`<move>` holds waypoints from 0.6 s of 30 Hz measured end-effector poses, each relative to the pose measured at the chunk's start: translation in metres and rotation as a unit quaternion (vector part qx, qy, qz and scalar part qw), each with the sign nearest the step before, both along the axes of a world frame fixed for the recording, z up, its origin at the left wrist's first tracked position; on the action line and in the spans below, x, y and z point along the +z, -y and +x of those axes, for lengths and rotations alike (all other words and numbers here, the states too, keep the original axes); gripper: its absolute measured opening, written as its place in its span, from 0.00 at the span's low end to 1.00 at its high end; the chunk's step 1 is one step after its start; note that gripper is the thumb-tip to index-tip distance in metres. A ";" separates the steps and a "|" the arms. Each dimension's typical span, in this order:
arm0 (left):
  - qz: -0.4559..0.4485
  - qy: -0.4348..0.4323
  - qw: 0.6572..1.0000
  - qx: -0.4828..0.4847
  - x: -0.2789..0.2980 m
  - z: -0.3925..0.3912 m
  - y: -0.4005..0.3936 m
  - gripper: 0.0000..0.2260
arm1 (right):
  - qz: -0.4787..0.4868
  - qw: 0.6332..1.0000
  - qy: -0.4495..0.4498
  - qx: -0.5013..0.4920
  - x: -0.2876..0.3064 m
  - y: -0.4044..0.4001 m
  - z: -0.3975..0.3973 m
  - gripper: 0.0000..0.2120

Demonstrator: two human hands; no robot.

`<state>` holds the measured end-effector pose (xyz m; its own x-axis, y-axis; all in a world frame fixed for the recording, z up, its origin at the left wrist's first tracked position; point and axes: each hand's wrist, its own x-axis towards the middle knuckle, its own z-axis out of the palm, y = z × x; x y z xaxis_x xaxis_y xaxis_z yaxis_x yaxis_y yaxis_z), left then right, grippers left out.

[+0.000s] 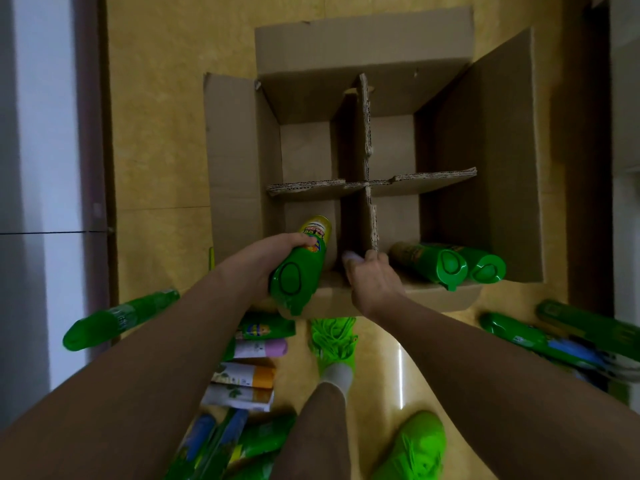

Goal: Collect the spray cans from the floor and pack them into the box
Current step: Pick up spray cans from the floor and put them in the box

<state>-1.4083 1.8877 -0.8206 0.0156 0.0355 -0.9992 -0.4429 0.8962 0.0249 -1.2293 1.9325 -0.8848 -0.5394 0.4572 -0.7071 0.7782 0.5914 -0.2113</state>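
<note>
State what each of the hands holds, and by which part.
Left hand grips a green can around its body, near the cap. Right hand pinches the divider at its near end.

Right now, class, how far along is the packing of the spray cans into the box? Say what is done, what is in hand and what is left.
Done: two green cans already lie in the near right compartment of the box. In hand: the left hand grips another can, tipping it into the near left compartment, while the right hand holds the divider. Left: both far compartments look empty, and many cans lie on the floor.
</note>
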 end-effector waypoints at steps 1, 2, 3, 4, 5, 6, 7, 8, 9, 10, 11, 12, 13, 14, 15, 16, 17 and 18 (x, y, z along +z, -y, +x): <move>0.001 -0.004 1.000 0.001 0.002 0.001 0.001 0.22 | 0.000 1.000 0.001 0.001 0.000 0.001 0.001 0.26; 0.002 -0.007 1.000 0.002 0.004 0.002 0.002 0.23 | -0.001 1.000 0.000 0.002 0.001 0.003 0.002 0.26; 0.003 -0.008 1.000 0.001 0.006 0.002 0.004 0.24 | -0.002 1.000 -0.001 0.001 0.003 0.005 0.003 0.26; 0.005 -0.011 1.000 -0.001 0.009 0.003 0.007 0.24 | -0.004 1.000 -0.005 -0.002 0.005 0.007 0.003 0.25; 0.007 -0.014 1.000 -0.003 0.012 0.005 0.008 0.25 | -0.007 1.000 -0.008 -0.010 0.008 0.009 0.004 0.26; 0.009 -0.017 1.000 -0.008 0.017 0.008 0.009 0.24 | -0.008 1.000 -0.013 -0.019 0.011 0.011 0.006 0.27; 0.013 -0.018 1.000 -0.014 0.022 0.011 0.009 0.24 | -0.003 0.999 -0.021 -0.028 0.015 0.013 0.010 0.28; 0.017 -0.016 0.999 -0.023 0.028 0.014 0.008 0.23 | 0.010 0.999 -0.031 -0.034 0.019 0.016 0.015 0.29; 0.020 -0.013 0.999 -0.036 0.036 0.017 0.008 0.22 | 0.028 0.998 -0.043 -0.039 0.024 0.020 0.022 0.28; 0.021 -0.007 0.998 -0.051 0.045 0.021 0.007 0.21 | 0.043 0.997 -0.050 -0.044 0.028 0.024 0.030 0.27; 0.020 -0.001 0.997 -0.068 0.054 0.025 0.006 0.20 | 0.051 0.996 -0.053 -0.051 0.033 0.029 0.039 0.26; 0.022 0.003 0.996 -0.084 0.061 0.030 0.004 0.20 | 0.052 0.995 -0.052 -0.062 0.037 0.034 0.048 0.24; 0.027 0.004 0.995 -0.098 0.069 0.035 0.001 0.20 | 0.047 0.995 -0.047 -0.076 0.041 0.039 0.057 0.22; 0.034 -0.001 0.993 -0.113 0.075 0.041 -0.003 0.20 | 0.040 0.994 -0.042 -0.088 0.044 0.043 0.065 0.20; 0.041 -0.012 0.991 -0.128 0.080 0.047 -0.007 0.20 | 0.033 0.994 -0.035 -0.096 0.047 0.047 0.073 0.19; 0.048 -0.022 0.988 -0.145 0.083 0.053 -0.013 0.20 | 0.027 0.994 -0.026 -0.103 0.050 0.050 0.080 0.18; 0.052 -0.026 0.985 -0.161 0.086 0.059 -0.019 0.20 | 0.022 0.994 -0.019 -0.109 0.053 0.052 0.087 0.17; 0.054 -0.022 0.983 -0.174 0.088 0.065 -0.026 0.20 | 0.017 0.993 -0.013 -0.114 0.055 0.055 0.093 0.17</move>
